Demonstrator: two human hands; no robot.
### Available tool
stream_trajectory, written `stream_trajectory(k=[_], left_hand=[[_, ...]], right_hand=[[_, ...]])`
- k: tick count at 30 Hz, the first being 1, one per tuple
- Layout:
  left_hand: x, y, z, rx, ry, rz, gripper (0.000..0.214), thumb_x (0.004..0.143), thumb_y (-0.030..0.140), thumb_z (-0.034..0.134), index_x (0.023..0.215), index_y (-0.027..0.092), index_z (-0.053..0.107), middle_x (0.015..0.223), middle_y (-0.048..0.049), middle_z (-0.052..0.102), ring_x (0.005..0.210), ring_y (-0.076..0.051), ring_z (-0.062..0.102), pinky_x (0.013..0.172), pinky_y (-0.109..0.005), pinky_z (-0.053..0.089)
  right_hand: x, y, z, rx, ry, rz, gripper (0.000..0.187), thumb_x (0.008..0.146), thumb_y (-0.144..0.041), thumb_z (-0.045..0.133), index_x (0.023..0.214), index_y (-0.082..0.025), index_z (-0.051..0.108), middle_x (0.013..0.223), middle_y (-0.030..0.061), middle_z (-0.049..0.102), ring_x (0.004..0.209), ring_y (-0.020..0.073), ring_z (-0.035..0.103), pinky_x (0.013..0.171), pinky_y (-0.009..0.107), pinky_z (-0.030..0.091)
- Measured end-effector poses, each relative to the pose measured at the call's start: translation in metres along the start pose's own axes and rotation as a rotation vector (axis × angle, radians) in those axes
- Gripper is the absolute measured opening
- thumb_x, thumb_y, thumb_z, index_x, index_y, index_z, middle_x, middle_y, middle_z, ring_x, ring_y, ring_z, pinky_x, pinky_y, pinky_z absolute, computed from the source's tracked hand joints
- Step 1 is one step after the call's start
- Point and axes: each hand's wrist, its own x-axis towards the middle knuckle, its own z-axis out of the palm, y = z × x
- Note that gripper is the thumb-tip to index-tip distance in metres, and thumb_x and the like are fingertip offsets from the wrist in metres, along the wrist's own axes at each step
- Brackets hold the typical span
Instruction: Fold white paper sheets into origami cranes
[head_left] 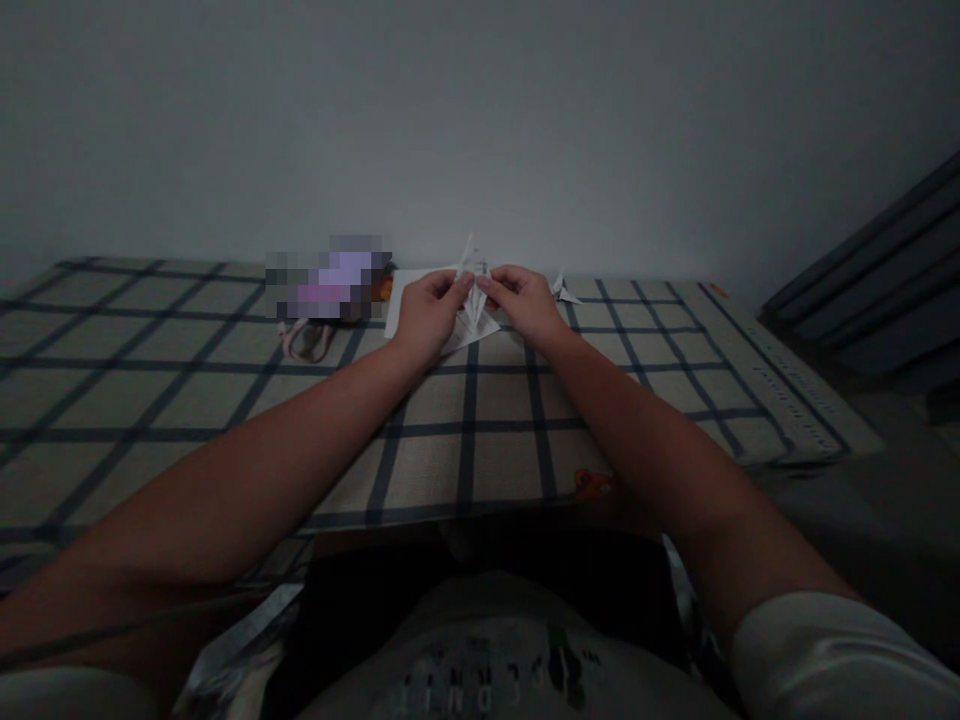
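Between my two hands is a folded white paper (475,300) with thin pointed parts, held up over the table. My left hand (433,308) pinches its left side with thumb and fingers. On the other side my right hand (521,300) grips it the same way, thumbs almost meeting. Beneath and behind lies a flat white sheet of paper (405,290), partly covered by my left hand. A small folded paper crane (564,288) sits on the table just past my right hand.
A checked cloth (225,385) covers the table, which meets a grey wall (480,130). Left of my hands lies a blurred purple item (337,285) with a pinkish loop (307,343) in front. Dark slanted panels (877,270) stand at the right.
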Motion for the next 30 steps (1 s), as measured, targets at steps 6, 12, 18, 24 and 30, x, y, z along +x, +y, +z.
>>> stream_trajectory(k=[6, 12, 18, 24, 30], left_hand=[[-0.002, 0.0, 0.001, -0.087, -0.011, -0.012, 0.04, 0.079, 0.055, 0.073, 0.085, 0.016, 0.076, 0.077, -0.0037, 0.071, 0.069, -0.015, 0.061, 0.066, -0.025, 0.046], [-0.002, 0.001, 0.0, -0.122, -0.004, -0.063, 0.037, 0.073, 0.052, 0.078, 0.083, 0.016, 0.078, 0.078, -0.0037, 0.072, 0.073, -0.015, 0.062, 0.07, -0.026, 0.047], [-0.002, -0.002, 0.001, -0.202, -0.035, -0.124, 0.033, 0.072, 0.048, 0.08, 0.083, 0.017, 0.078, 0.079, -0.0038, 0.072, 0.072, -0.015, 0.062, 0.071, -0.027, 0.048], [-0.002, 0.001, 0.004, -0.378, -0.099, -0.236, 0.034, 0.066, 0.043, 0.086, 0.085, 0.016, 0.078, 0.085, -0.0052, 0.073, 0.076, -0.016, 0.065, 0.076, -0.029, 0.051], [-0.001, 0.001, 0.004, -0.398, -0.053, -0.246, 0.028, 0.066, 0.041, 0.086, 0.078, 0.017, 0.077, 0.08, -0.0035, 0.071, 0.073, -0.014, 0.064, 0.076, -0.028, 0.051]], right_hand=[[0.001, 0.001, 0.001, 0.037, 0.0, 0.032, 0.045, 0.078, -0.062, 0.069, 0.075, -0.019, 0.058, 0.064, -0.0032, 0.054, 0.063, 0.01, 0.05, 0.059, 0.023, 0.043], [0.003, 0.009, -0.003, 0.118, -0.084, 0.091, 0.043, 0.076, -0.06, 0.071, 0.077, -0.018, 0.061, 0.068, -0.0034, 0.055, 0.062, 0.0086, 0.051, 0.058, 0.022, 0.046], [0.005, 0.018, -0.006, 0.175, -0.1, 0.08, 0.038, 0.077, -0.054, 0.072, 0.071, -0.018, 0.06, 0.067, -0.0038, 0.054, 0.063, 0.0086, 0.052, 0.06, 0.021, 0.047], [0.005, 0.02, -0.007, 0.154, -0.106, 0.073, 0.035, 0.078, -0.05, 0.071, 0.071, -0.018, 0.059, 0.065, -0.004, 0.054, 0.063, 0.0094, 0.052, 0.06, 0.022, 0.045], [0.006, 0.019, -0.006, 0.103, -0.103, 0.056, 0.032, 0.08, -0.048, 0.068, 0.075, -0.018, 0.06, 0.065, -0.0037, 0.055, 0.063, 0.0102, 0.053, 0.062, 0.024, 0.044]])
